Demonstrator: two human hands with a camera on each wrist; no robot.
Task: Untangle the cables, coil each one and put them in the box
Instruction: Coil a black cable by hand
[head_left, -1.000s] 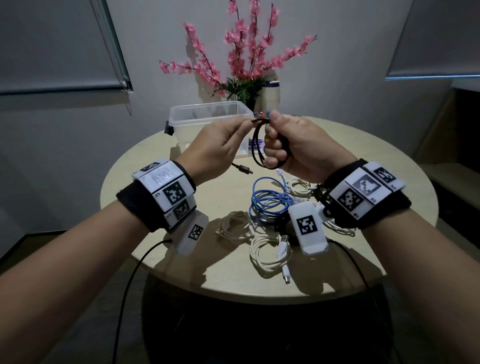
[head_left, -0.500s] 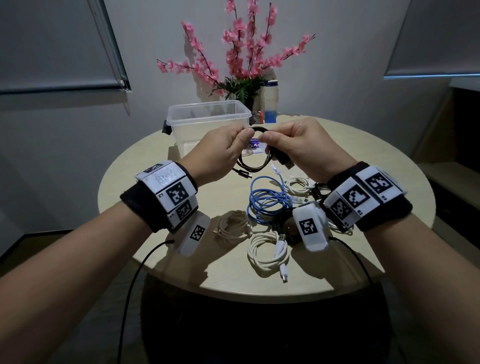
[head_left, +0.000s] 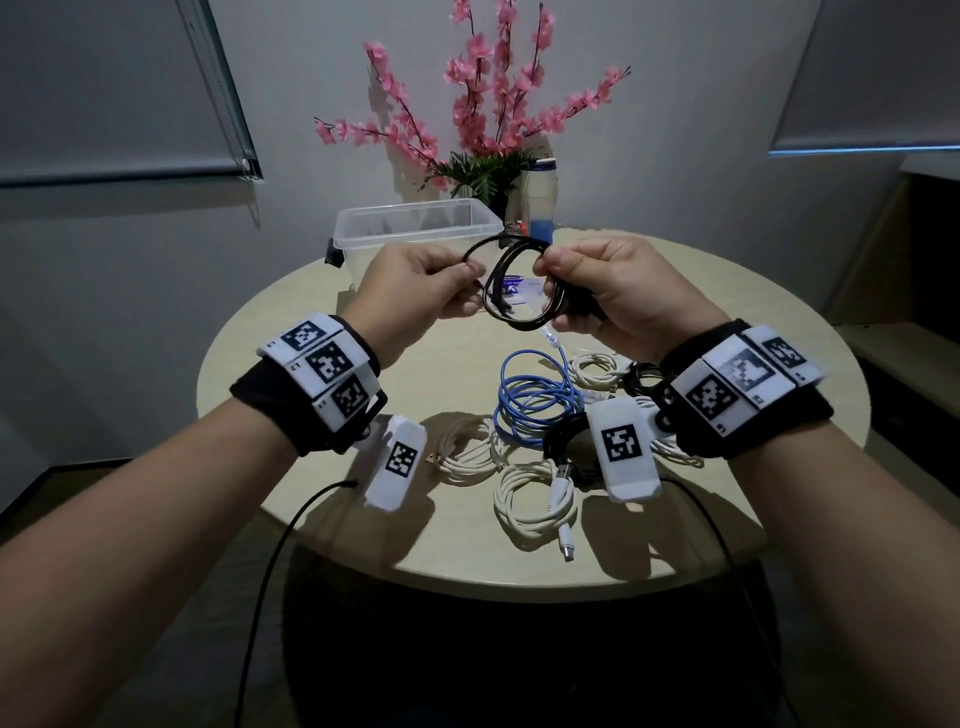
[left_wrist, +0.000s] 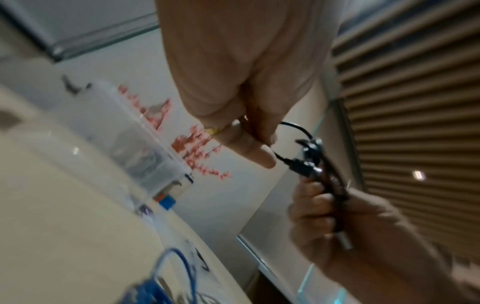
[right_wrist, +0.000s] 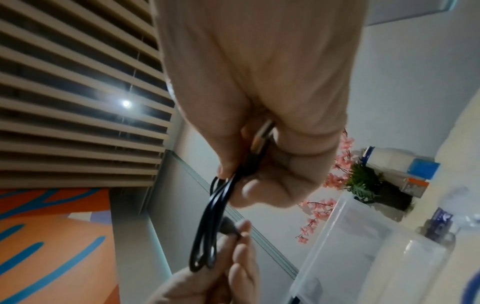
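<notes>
Your right hand (head_left: 618, 291) grips the coiled black cable (head_left: 519, 291) above the table (head_left: 311, 415); your left hand (head_left: 415, 291) pinches its loose end. The box (head_left: 415, 228) sits just behind, other cables (head_left: 535, 395) below.

Black wristbands (head_left: 291, 415) bearing white coded marker blocks (head_left: 748, 379).

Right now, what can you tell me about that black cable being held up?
The black cable is thin, glossy and rubbery-looking, wound into several loose loops held in the air above the table, in front of the clear box. The right hand grips the bundled loops; the left hand pinches a free strand near its plug end.
</notes>
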